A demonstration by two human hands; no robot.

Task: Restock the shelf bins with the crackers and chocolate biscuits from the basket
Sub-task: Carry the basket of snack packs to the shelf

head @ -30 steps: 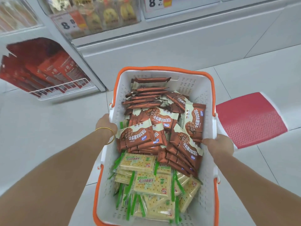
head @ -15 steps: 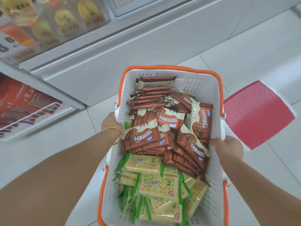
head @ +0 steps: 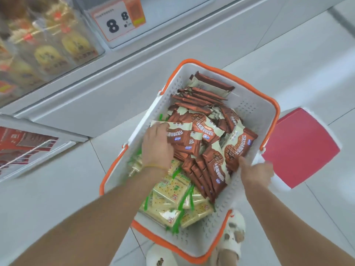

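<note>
Basket [head: 255,116], white with orange rim, is seen from above, turned at an angle over a pale tiled floor [head: 57,189]. Its far half is filled with chocolate biscuit packs [head: 217,166] in brown wrappers, some stacked on edge, some lying flat. Its near half is filled with cracker packs [head: 172,189], yellowish with green ends. Left hand [head: 156,145] is placed inside the basket by its left wall, fingers bent onto the cream end of the topmost brown pack. The thumb is hidden, so a real grasp cannot be told. A thin gold bracelet [head: 155,167] is worn on that wrist. Right hand [head: 256,172] is clamped on the basket's right rim, thumb inside against the wall, fingers wrapped outside. Shelf bins [head: 48,45] with clear fronts are seen upper left, blurred, with round yellow snacks inside. A price tag [head: 119,20] reading 8 8 is fixed just beside them. A low wire rack [head: 28,150] with red packs is seen at left, near the floor. A red flat panel [head: 301,146] with a white edge is seen just right of the basket. Two pale slippers [head: 233,233] are partly covered by the basket's near end.
</note>
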